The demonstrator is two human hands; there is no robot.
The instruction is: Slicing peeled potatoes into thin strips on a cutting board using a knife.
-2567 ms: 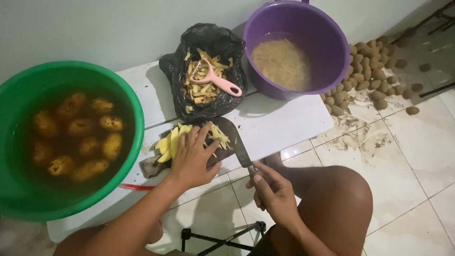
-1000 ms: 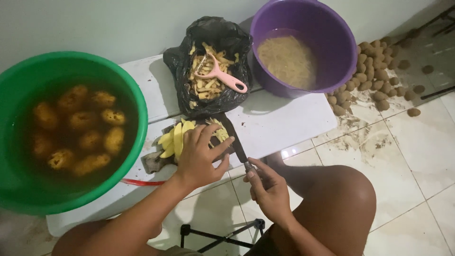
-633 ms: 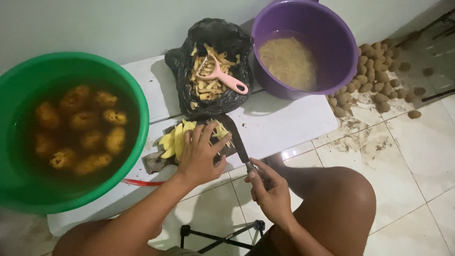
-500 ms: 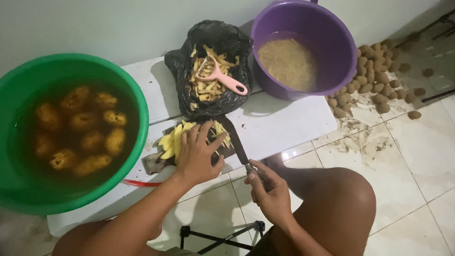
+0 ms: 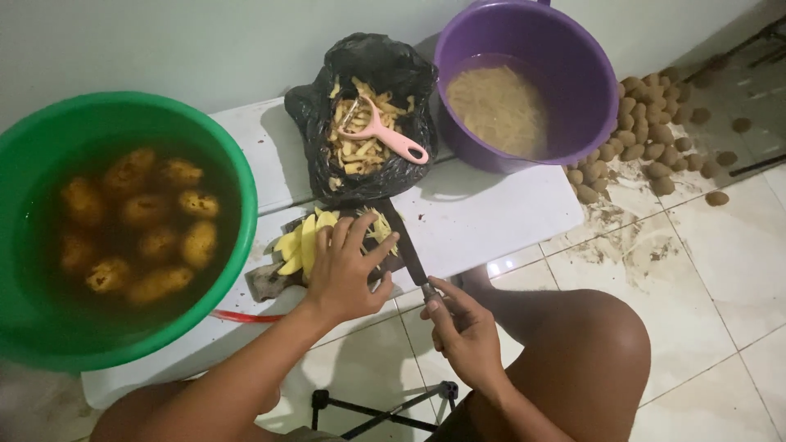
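My left hand (image 5: 348,270) presses down on yellow potato slices (image 5: 300,243) lying on a dark cutting board (image 5: 266,281). Thin cut strips (image 5: 381,232) lie by its fingertips. My right hand (image 5: 463,329) grips the handle of a knife (image 5: 410,252), whose dark blade lies across the board just right of my left fingers. The board rests on a low white table (image 5: 483,217).
A green tub (image 5: 123,229) of peeled potatoes in water stands at the left. A black bag (image 5: 364,115) of peelings holds a pink peeler (image 5: 385,135). A purple tub (image 5: 528,78) holds cut strips. Unpeeled potatoes (image 5: 647,147) are piled on the tiled floor. My knee (image 5: 585,344) is at the lower right.
My left hand has shifted slightly over the slices and the knife blade has worked through them beside my fingers. The tubs and bag stay put.
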